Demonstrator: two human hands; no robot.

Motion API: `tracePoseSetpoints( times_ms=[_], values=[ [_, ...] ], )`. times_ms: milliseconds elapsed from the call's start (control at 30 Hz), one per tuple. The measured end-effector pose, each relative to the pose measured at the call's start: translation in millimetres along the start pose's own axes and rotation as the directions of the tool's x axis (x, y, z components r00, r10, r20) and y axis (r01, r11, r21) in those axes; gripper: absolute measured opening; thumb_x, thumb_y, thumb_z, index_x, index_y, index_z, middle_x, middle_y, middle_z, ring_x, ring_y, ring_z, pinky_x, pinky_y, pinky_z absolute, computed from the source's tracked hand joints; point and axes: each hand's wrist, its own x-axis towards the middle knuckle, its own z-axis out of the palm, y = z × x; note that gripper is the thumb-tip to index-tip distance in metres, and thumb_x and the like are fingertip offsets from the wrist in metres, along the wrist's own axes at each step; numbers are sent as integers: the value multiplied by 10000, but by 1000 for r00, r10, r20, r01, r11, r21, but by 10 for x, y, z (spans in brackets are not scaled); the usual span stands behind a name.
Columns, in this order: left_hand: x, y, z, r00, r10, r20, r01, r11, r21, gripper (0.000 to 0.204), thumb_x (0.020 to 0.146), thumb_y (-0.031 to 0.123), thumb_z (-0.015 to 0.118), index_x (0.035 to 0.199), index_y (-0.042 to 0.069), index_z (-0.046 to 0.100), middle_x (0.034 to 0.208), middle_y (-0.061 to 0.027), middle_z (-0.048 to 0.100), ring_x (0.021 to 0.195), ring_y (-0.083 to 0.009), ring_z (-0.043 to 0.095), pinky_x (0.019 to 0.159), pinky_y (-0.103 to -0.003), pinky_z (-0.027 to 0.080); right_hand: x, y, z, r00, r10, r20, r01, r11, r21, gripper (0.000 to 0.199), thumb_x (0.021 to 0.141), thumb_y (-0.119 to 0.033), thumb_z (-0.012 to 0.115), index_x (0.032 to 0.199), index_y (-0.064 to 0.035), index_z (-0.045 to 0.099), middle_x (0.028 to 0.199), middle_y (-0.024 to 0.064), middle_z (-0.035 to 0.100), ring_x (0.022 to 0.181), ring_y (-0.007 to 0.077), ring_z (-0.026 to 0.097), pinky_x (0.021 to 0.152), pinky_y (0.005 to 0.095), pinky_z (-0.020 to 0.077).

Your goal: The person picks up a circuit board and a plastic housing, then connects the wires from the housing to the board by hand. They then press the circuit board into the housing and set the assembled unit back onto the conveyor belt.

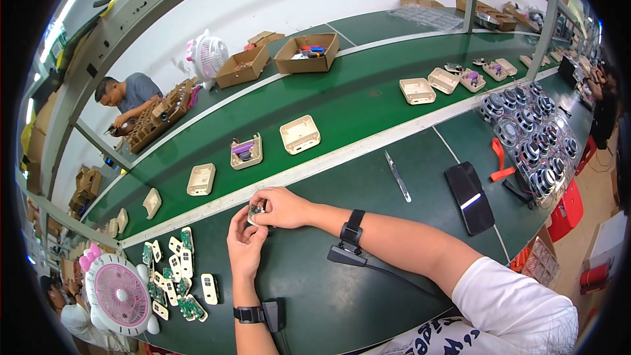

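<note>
In front of the belt's near rail, my left hand (246,250) and my right hand (284,208) meet, both closed on a small circuit-board piece (256,212) with a pale edge. Fingers cover most of it, so its full shape is hidden. Left of my left hand lies a loose heap of cream button panels and green circuit boards (172,268). A single cream panel (210,288) sits apart, nearest my left wrist. Tweezers (397,176) rest on the bench right of my hands.
Beyond the rail, a green conveyor belt (355,106) carries cream plastic housings (300,135), some with purple parts inside. A black phone (469,198), an orange strap (499,161) and a tray of speakers (529,133) lie right. A pink-and-white fan (121,292) stands left; co-workers sit beyond.
</note>
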Motion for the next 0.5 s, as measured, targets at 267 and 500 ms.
tracePoseSetpoints(
  times_ms=[267,500],
  values=[
    [-18,69,58,1000,3,3,-3,1000,4,685,827,17,801,1418,-7,455,1378,-134,551,1120,-180,627,895,-283,553,-23,-16,-12,1000,-16,8,16,1000,3,498,766,-351,762,1049,46,656,996,200,678,903,294,664,803,379,540],
    [-20,96,101,1000,-8,21,8,1000,15,711,808,-21,786,1434,12,451,1357,-118,560,1149,-185,609,921,-296,539,-25,51,0,1000,-26,-1,26,999,32,499,752,-315,791,1068,29,616,894,87,623,750,148,587,685,299,508]
  ],
)
